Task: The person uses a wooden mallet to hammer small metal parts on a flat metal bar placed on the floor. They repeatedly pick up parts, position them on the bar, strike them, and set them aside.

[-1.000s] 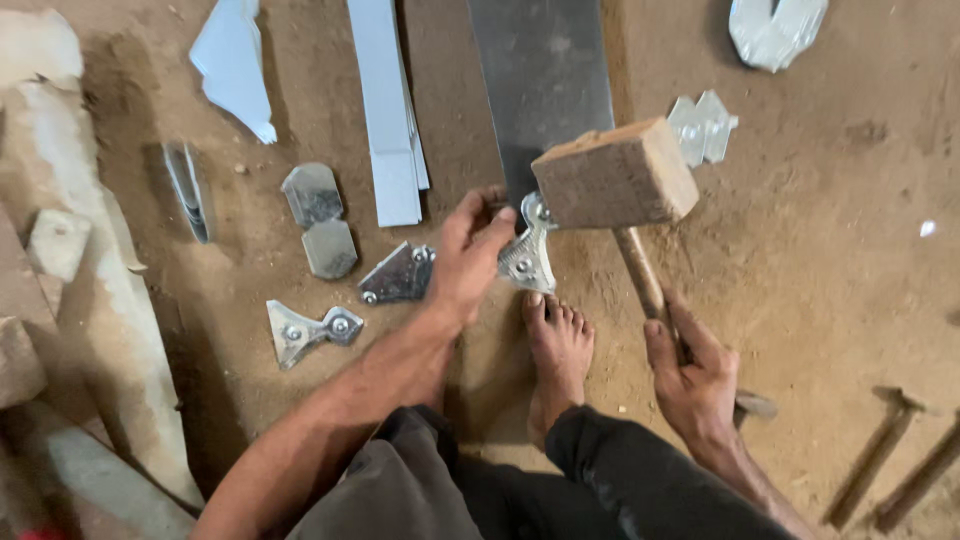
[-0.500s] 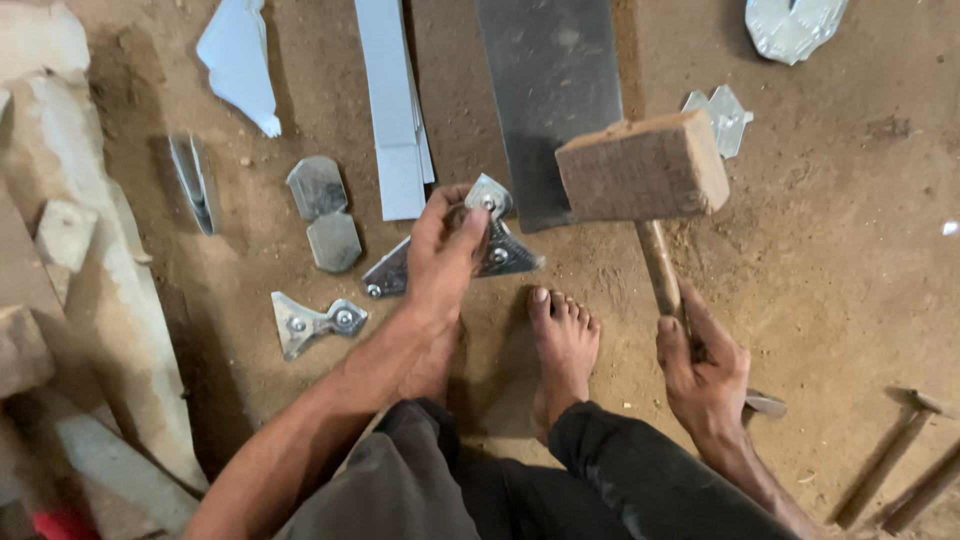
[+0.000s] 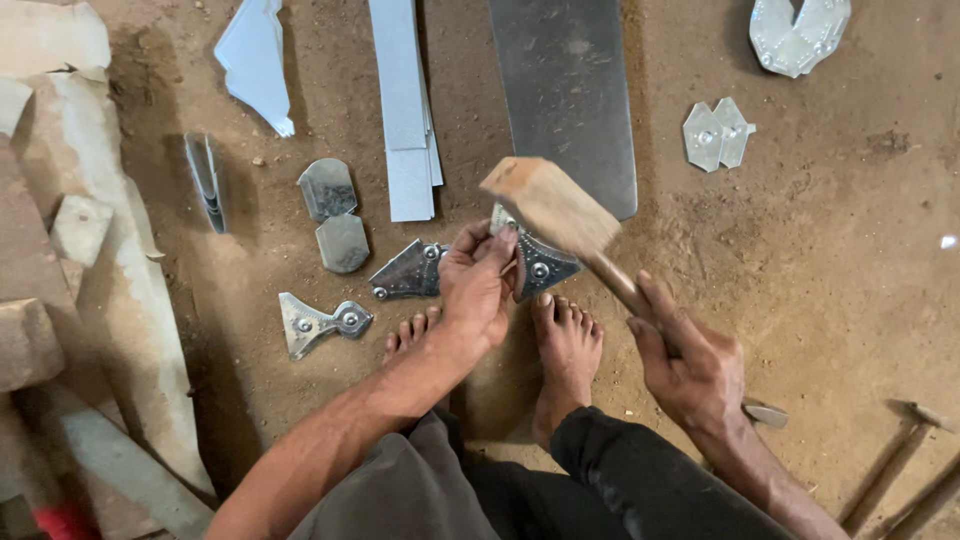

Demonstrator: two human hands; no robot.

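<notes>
My left hand (image 3: pixel 478 285) grips a riveted grey metal plate (image 3: pixel 537 266), holding it against the dirt floor just in front of my bare right foot (image 3: pixel 566 350). My right hand (image 3: pixel 688 362) is closed around the handle of a wooden mallet (image 3: pixel 553 208). The mallet's block head hangs tilted directly above the plate and my left fingers. A similar riveted plate (image 3: pixel 408 272) lies just left of my left hand, and another (image 3: pixel 318 322) lies further left. My left foot's toes (image 3: pixel 412 330) show under my left wrist.
A long dark steel sheet (image 3: pixel 566 90) and pale metal strips (image 3: pixel 405 110) lie ahead. Flat cut plates (image 3: pixel 335 215), a folded piece (image 3: pixel 206 180), a scrap (image 3: pixel 256 60) and plates (image 3: pixel 718 133), (image 3: pixel 797 32) are scattered around. Stone slabs (image 3: pixel 70 260) line the left. Hammer handles (image 3: pixel 900 470) lie at the lower right.
The mallet head has swung down and left, from raised at the right to over the plate. My left hand has shifted the plate slightly right. The view has moved a little.
</notes>
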